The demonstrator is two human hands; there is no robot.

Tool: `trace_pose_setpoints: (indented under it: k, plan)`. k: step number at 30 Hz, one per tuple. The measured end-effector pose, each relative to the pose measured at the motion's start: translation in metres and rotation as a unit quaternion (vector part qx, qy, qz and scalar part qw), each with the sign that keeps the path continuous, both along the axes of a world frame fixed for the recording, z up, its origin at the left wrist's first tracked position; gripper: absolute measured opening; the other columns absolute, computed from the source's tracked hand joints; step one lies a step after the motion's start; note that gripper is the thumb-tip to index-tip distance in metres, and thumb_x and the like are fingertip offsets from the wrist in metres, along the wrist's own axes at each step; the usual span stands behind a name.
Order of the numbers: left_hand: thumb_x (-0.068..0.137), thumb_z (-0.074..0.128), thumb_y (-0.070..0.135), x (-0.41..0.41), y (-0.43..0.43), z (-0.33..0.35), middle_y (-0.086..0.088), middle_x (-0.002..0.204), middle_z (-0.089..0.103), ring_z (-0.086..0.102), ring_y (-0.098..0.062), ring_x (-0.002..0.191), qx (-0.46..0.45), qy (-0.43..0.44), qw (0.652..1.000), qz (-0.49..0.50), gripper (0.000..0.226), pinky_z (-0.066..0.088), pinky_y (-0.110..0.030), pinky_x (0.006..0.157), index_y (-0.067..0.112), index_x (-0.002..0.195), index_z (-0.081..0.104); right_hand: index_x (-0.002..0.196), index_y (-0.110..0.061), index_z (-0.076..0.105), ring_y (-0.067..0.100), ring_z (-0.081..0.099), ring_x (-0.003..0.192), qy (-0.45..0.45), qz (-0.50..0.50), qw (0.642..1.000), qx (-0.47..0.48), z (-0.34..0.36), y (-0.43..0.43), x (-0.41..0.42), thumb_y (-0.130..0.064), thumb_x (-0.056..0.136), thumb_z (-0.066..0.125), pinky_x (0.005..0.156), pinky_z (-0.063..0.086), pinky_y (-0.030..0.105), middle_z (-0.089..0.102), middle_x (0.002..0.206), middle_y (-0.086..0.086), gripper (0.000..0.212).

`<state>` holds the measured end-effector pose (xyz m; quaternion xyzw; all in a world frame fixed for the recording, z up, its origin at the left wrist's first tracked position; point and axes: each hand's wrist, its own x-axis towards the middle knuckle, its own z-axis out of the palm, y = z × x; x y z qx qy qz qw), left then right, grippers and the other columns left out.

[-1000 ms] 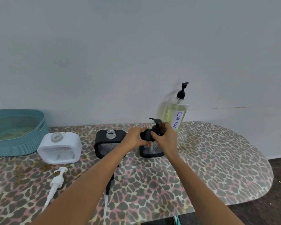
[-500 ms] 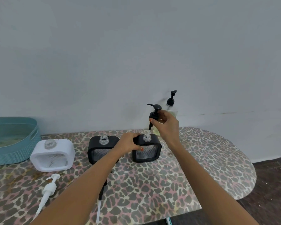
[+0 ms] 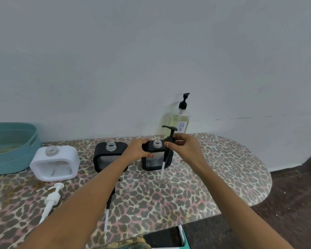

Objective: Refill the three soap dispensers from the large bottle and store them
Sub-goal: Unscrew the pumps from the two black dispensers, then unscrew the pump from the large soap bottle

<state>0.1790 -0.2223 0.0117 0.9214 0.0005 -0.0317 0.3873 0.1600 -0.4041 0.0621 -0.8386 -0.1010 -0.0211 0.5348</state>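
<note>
Right hand (image 3: 187,150) pinching a black pump (image 3: 170,138) lifted clear of the open neck, dip tube hanging before the black dispenser (image 3: 152,163); left hand (image 3: 136,150) gripping that dispenser's upper left corner; large soap bottle (image 3: 176,121) upright just behind the right hand; second black dispenser (image 3: 106,157) and white dispenser (image 3: 56,163), both uncapped, left of the left hand

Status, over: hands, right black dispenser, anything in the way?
Left hand grips right black dispenser. Right hand holds pump, out of neck. Large bottle untouched behind. Neck unobstructed.
</note>
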Motion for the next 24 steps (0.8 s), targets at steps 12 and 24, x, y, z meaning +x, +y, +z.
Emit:
trace_pose_setpoints:
  k: [12,24]
  plan:
    - [0.074,0.074,0.013,-0.001,-0.002,0.001,-0.011,0.131,0.054,0.05,-0.025,0.121,-0.017,0.0,1.0,0.003,0.066,0.035,-0.022,0.091,0.007,0.133,0.045,0.1,-0.004,0.067,0.015,0.057,0.08,0.143,0.03,0.982,-0.12,-0.093,0.001,-0.015,-0.022,0.078,0.072,0.064,0.042,0.02,0.068,0.097,0.01,0.028]
    - [0.075,0.072,0.012,0.001,-0.005,-0.001,-0.011,0.121,0.061,0.057,-0.025,0.111,-0.028,-0.004,1.0,-0.004,0.056,0.041,-0.029,0.091,0.007,0.126,0.05,0.1,-0.005,0.068,0.016,0.06,0.065,0.167,0.022,0.977,-0.13,-0.123,0.002,-0.014,-0.029,0.077,0.073,0.061,0.05,0.027,0.068,0.086,0.007,0.034]
